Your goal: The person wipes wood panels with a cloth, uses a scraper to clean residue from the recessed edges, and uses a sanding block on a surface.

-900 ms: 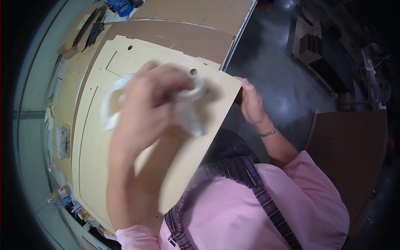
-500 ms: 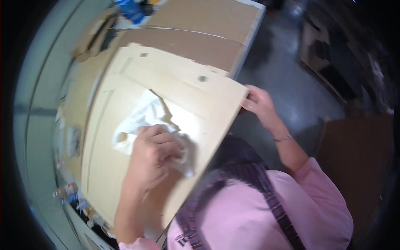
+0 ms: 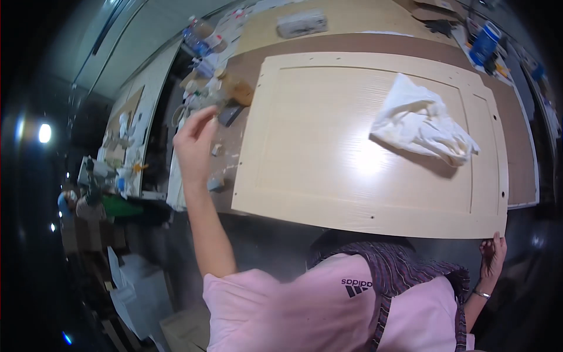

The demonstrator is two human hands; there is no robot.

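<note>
A large pale cream panel (image 3: 316,135) with recessed frame lines and small holes near its rim lies on the workbench in front of me. On its right half rests a crumpled white cloth (image 3: 419,123), out of both hands. My right hand (image 3: 492,255) grips the panel's near right corner, its fingertips at the edge and the rest of it below. Beyond the panel's left edge, my left hand (image 3: 196,138) is stretched out over the bench with thumb and fingers apart. Close to its fingertips stand a bottle with amber-brown contents (image 3: 234,91) and a dark block (image 3: 230,112).
Clear plastic bottles (image 3: 202,38) stand at the back left. A wrapped pale block (image 3: 302,23) lies behind the panel, and a blue canister (image 3: 484,44) stands at the back right. Another cluttered bench (image 3: 126,135) and white boxes (image 3: 138,287) are to the left.
My left hand has let go of the cloth and moved left toward the bottles. The cloth stays on the panel. My view has turned left; my right hand still holds the panel's corner.
</note>
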